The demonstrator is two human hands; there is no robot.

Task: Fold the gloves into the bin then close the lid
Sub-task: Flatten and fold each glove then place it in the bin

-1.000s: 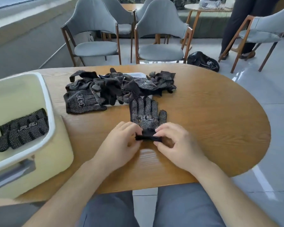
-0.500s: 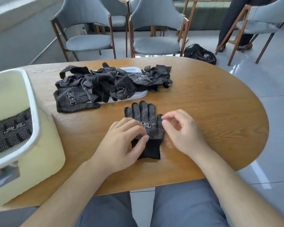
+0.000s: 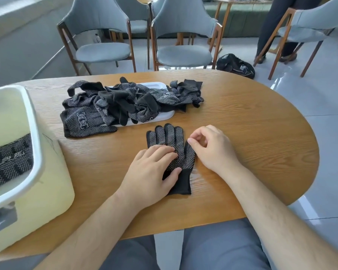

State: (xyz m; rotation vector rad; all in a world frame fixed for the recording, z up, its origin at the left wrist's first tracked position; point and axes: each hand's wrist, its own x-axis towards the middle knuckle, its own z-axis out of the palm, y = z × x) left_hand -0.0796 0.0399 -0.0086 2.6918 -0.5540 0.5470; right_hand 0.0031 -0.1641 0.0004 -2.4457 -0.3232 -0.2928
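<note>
A black dotted glove lies flat on the wooden table, fingers pointing away from me. My left hand rests on its palm with straight fingers, the thumb on the plain black cuff. My right hand sits just right of the glove's thumb, fingers loosely curled, holding nothing. A pile of several more gloves lies behind, partly on the white lid. The pale yellow bin stands open at the left with a folded glove inside.
Grey chairs stand beyond the table's far edge. A black bag lies on the floor, and a person's legs are at the back right. My knees are under the near table edge.
A second ago both hands pinched the glove's cuff. The glove now lies flat, my left hand has slid up onto its palm, and my right hand has let go and moved to its right.
</note>
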